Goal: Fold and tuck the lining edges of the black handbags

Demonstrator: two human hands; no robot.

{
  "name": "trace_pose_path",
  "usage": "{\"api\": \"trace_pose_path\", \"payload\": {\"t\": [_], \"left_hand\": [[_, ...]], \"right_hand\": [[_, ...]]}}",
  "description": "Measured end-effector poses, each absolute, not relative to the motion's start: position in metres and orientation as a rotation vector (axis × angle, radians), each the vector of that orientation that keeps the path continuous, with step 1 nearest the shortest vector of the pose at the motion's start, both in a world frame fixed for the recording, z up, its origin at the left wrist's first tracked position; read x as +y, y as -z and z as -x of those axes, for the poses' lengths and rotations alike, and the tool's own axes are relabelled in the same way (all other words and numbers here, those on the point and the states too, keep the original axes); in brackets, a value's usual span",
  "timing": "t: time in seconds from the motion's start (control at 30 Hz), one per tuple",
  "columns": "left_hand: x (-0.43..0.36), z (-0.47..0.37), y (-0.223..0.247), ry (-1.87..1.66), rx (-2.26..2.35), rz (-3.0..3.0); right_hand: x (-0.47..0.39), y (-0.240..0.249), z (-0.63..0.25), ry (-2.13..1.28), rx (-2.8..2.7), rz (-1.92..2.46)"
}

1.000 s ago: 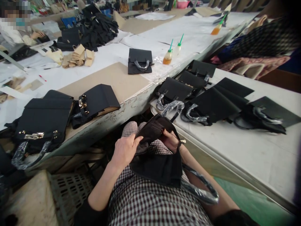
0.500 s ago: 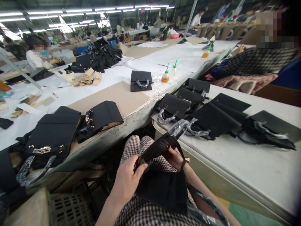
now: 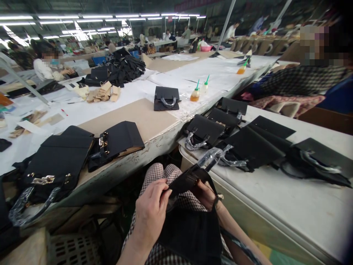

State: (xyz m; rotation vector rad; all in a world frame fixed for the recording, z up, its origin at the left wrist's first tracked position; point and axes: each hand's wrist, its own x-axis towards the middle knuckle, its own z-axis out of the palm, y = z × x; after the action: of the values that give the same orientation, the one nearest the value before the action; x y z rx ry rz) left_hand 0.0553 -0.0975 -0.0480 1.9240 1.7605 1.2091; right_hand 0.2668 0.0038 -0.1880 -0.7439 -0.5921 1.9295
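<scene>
A black handbag [image 3: 190, 232] lies across my lap, with plastic-wrapped handles at its upper and lower ends. My left hand [image 3: 153, 204] pinches the bag's left edge between thumb and fingers. On the bag's other side, my right hand [image 3: 204, 193] has its fingers closed at the inner part near the opening; some fingertips are hidden by dark material. Just beyond the bag, several black handbags with wrapped handles rest on the white table at right, the nearest a flat black one [image 3: 253, 143].
On the left table are black bags with gold clasps [image 3: 117, 141], one small black bag [image 3: 166, 98], glue bottles [image 3: 195, 94] and tan pieces [image 3: 103, 92]. A plastic crate [image 3: 74, 250] sits low at left. A person in a checked sleeve [image 3: 306, 79] is at right.
My left hand has shifted slightly up along the bag's edge, its fingers now bunched closer to the thumb. The view has tilted a little, so the tables appear slightly lower.
</scene>
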Motion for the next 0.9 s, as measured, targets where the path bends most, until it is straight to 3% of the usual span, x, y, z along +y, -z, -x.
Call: {"api": "trace_pose_path", "payload": {"t": [0.23,0.9], "left_hand": [[-0.093,-0.058,0.053,-1.324,1.799,-2.156],[-0.084,-0.057,0.057,-1.377,1.827,-2.086]], "right_hand": [[0.006,0.191,-0.265,-1.942,-0.627,0.763],[0.005,0.188,-0.259,-1.940,-0.633,0.847]]}}
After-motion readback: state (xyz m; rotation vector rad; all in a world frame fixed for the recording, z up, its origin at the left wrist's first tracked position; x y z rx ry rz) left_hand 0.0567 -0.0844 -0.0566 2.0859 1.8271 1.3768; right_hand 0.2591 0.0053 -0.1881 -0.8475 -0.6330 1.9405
